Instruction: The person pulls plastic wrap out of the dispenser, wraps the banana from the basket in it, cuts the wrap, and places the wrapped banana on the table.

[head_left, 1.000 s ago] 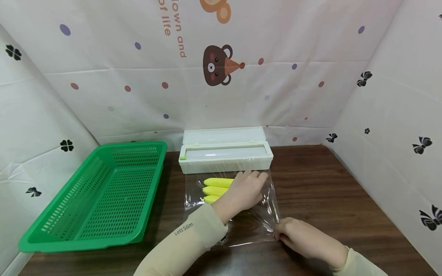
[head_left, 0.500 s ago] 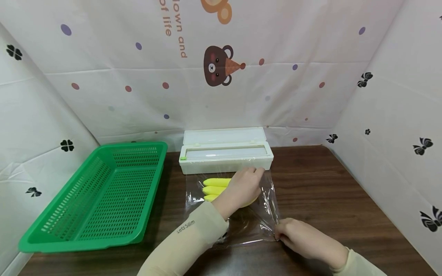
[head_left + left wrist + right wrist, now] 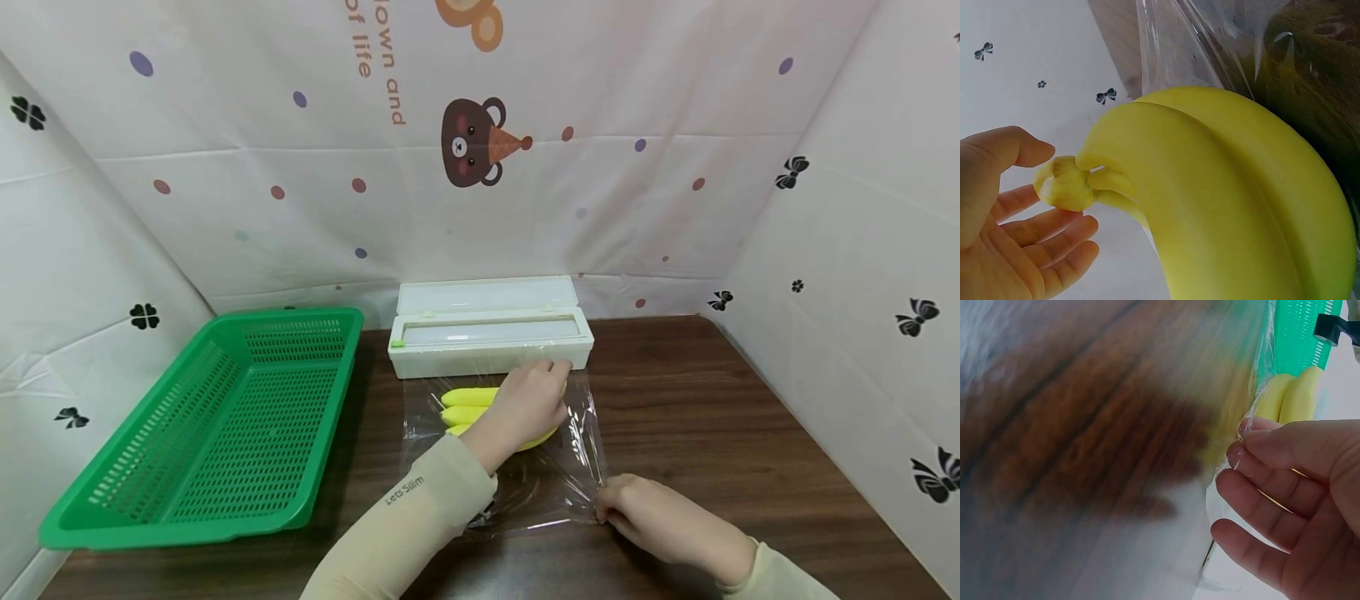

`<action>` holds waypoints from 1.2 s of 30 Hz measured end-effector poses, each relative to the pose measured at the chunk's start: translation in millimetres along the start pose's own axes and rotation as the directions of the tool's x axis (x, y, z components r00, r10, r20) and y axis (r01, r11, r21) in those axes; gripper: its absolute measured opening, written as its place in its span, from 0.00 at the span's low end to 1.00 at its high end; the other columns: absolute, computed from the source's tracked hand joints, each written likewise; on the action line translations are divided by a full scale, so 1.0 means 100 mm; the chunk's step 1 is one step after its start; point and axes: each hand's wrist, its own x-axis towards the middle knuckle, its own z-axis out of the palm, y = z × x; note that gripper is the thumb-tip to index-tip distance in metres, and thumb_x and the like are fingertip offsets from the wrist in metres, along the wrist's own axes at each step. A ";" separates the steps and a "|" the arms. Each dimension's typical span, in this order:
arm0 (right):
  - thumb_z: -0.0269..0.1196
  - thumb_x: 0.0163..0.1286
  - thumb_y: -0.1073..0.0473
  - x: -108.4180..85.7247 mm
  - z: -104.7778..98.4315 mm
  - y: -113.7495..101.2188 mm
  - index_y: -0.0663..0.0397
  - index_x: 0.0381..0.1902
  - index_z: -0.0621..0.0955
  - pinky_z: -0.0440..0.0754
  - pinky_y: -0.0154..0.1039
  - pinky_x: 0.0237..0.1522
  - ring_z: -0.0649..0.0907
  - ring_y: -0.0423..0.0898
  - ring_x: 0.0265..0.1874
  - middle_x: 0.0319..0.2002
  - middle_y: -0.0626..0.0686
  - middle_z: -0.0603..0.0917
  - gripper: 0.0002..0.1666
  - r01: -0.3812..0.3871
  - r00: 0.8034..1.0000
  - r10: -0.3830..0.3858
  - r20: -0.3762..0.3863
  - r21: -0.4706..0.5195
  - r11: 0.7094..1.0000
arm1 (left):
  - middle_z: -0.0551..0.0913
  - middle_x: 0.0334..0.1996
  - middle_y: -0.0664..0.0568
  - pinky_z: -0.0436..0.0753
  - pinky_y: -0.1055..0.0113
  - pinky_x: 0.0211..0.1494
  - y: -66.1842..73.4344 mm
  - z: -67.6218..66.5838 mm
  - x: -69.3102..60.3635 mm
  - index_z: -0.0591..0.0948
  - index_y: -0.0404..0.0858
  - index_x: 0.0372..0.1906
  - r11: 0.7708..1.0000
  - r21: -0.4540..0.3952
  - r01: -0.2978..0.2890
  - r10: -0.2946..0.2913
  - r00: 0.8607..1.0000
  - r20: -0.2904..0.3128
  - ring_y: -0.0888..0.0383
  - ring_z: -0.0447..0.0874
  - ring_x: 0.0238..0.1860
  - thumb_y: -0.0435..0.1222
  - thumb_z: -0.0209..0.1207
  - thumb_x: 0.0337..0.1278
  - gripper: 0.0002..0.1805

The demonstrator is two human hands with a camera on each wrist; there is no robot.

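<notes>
A bunch of yellow bananas (image 3: 467, 398) lies on clear plastic film (image 3: 540, 483), which stretches from the white dispenser box (image 3: 487, 360) towards the near side. The left hand (image 3: 525, 408) is over the right part of the bunch, hiding it in the head view. In the left wrist view, the left hand (image 3: 1016, 212) has its thumb and fingers around the banana stem (image 3: 1065, 183); thumb contact is hard to tell. The right hand (image 3: 660, 517) pinches the film's near right corner. Thumb and index finger of the right hand (image 3: 1297, 494) grip the gathered film edge (image 3: 1247, 419) in the right wrist view.
A green perforated basket (image 3: 255, 442) stands left of the film on the brown wooden table (image 3: 675, 400). The dispenser's lid (image 3: 487, 293) is raised at the back. Printed white sheets (image 3: 637, 208) hang behind and at both sides.
The left hand has shifted slightly away from the viewer over the bananas, whose near right part now shows below it. The right hand stays at the film corner, with no clear movement.
</notes>
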 end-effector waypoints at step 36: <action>0.63 0.58 0.69 0.01 -0.05 -0.02 0.42 0.25 0.78 0.76 0.31 0.29 0.75 0.29 0.30 0.27 0.35 0.76 0.13 -0.084 0.994 0.080 0.068 0.056 0.995 | 0.73 0.58 0.51 0.78 0.54 0.47 -0.01 -0.20 -0.24 0.52 0.57 0.73 0.996 0.067 0.062 -0.072 0.983 0.170 0.51 0.78 0.50 0.52 0.59 0.55 0.43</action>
